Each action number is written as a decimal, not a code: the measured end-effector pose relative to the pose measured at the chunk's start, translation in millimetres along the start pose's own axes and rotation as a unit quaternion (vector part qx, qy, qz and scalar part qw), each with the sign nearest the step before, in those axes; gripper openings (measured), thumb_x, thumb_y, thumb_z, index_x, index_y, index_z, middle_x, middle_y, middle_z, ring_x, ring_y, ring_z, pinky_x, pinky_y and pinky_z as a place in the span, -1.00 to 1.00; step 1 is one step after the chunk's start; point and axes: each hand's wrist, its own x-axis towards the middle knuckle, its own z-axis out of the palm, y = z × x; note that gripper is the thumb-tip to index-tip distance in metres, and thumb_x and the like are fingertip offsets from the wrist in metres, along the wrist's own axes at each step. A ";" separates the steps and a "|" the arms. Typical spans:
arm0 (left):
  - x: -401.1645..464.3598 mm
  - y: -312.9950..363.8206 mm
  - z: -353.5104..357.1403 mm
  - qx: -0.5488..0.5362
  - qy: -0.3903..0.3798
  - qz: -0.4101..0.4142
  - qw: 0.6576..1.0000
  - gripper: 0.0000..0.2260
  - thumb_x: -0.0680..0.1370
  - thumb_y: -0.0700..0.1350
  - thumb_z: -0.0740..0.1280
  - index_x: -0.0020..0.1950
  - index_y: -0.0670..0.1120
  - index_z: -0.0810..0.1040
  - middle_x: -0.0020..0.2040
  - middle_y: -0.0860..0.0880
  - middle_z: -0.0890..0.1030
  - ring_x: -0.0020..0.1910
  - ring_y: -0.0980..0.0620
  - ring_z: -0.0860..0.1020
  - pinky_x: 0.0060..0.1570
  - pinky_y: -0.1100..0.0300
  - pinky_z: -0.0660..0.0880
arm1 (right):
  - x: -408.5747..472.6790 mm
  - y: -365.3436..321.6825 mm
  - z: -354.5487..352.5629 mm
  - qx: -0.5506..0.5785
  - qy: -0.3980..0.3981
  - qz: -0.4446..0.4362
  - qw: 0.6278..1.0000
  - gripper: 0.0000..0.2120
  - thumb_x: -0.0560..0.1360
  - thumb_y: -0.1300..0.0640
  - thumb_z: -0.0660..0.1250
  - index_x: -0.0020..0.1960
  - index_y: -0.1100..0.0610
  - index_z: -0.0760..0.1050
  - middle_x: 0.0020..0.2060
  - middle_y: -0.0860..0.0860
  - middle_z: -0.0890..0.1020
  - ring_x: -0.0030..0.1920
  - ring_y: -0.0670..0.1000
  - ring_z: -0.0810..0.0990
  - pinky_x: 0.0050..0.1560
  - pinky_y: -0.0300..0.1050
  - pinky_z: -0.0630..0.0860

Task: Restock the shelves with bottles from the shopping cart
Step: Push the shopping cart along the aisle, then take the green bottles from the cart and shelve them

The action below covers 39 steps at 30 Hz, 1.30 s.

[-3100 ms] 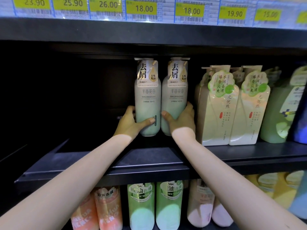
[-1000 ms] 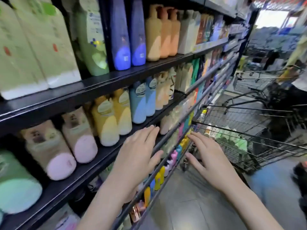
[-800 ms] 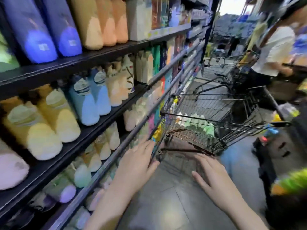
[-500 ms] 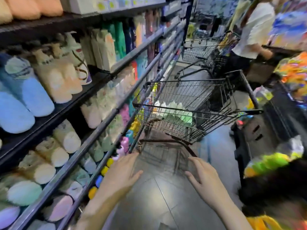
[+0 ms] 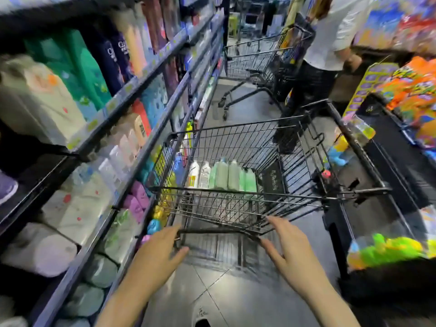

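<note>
A black wire shopping cart (image 5: 295, 197) stands in the aisle straight ahead of me. Several pale green and white bottles (image 5: 221, 175) lie in its basket near the far left side. My left hand (image 5: 160, 253) and my right hand (image 5: 290, 251) hover with straight, spread fingers just in front of the cart's lower front bar. Neither hand holds anything. The dark shelves (image 5: 132, 90) on my left are packed with shampoo bottles in green, navy, white and pink.
A second wire cart (image 5: 259, 60) stands further down the aisle, beside a person in a white top (image 5: 330, 36). Bins of colourful packaged goods (image 5: 415, 90) line the right side. Grey floor tiles (image 5: 224, 296) lie below my hands.
My view swung from the shelf to the right and down the aisle. Both hands let go of the two bottles on the shelf and came toward the cart, which now sits closer.
</note>
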 end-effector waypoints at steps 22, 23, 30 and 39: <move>364.5 27.1 38.1 -0.013 -0.132 -0.038 0.990 -0.62 0.60 0.08 0.19 0.41 0.13 0.27 0.28 0.10 0.48 0.29 0.06 0.40 0.04 0.22 0.27 | 378.3 118.2 65.0 0.039 -0.156 0.033 0.986 -0.52 0.62 -0.07 0.17 0.47 0.08 0.24 0.32 0.02 0.45 0.28 0.02 0.45 0.29 -0.09 0.36; 373.2 18.6 44.0 -0.022 -0.141 -0.050 0.989 -0.61 0.59 0.07 0.20 0.42 0.14 0.27 0.30 0.11 0.47 0.31 0.06 0.38 0.10 0.22 0.31 | 393.1 123.1 78.4 0.045 -0.175 0.042 0.983 -0.52 0.62 -0.06 0.17 0.48 0.08 0.24 0.35 0.03 0.44 0.31 0.03 0.44 0.30 -0.09 0.35; 454.0 -42.3 110.6 -0.025 -0.205 -0.101 0.973 -0.54 0.58 0.13 0.22 0.46 0.08 0.28 0.38 0.07 0.44 0.33 0.08 0.41 0.18 0.21 0.36 | 461.8 169.1 182.0 0.105 -0.284 0.159 0.940 -0.48 0.61 -0.02 0.20 0.51 0.09 0.17 0.41 0.05 0.38 0.31 0.05 0.45 0.23 -0.12 0.39; 541.7 -78.0 218.6 -0.052 -0.266 -0.112 0.956 -0.45 0.59 0.09 0.24 0.51 -0.08 0.20 0.40 -0.08 0.42 0.34 -0.04 0.42 0.25 0.09 0.40 | 502.5 197.7 277.7 0.338 -0.215 0.338 0.852 -0.36 0.50 -0.01 0.40 0.44 0.17 0.22 0.12 0.11 0.55 -0.04 -0.01 0.49 -0.03 -0.12 0.41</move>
